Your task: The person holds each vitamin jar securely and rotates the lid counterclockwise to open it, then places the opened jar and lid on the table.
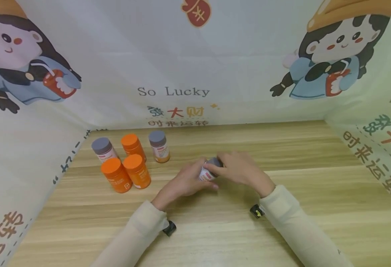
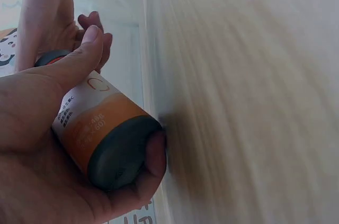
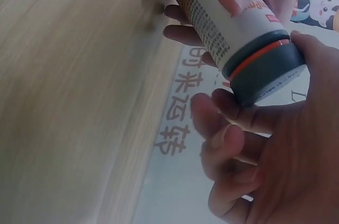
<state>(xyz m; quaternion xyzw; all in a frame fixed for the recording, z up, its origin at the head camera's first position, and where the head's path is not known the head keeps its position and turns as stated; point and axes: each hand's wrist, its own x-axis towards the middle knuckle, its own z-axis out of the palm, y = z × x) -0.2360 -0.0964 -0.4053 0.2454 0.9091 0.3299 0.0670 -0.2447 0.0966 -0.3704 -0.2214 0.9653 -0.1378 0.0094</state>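
My left hand point(image 1: 188, 179) grips a tilted supplement bottle point(image 1: 206, 175) with a white and orange label, its fingers wrapped round the body. In the left wrist view a little finger curls under the dark base point(image 2: 123, 150), close above the table. My right hand point(image 1: 241, 168) pinches the grey cap point(image 3: 267, 75) between thumb and index finger, while its other fingers curl loosely beside it. An orange-red band point(image 3: 258, 57) shows between cap and bottle neck in the right wrist view. Whether the cap is loose, I cannot tell.
Left of the hands stand several capped bottles: orange ones point(image 1: 137, 171) grouped together, a grey-capped one point(image 1: 103, 148) behind them, and another grey-capped one point(image 1: 159, 146) nearest the hands. All are on the wooden table point(image 1: 215, 233). A printed cloth point(image 1: 242, 74) rises behind and at both sides.
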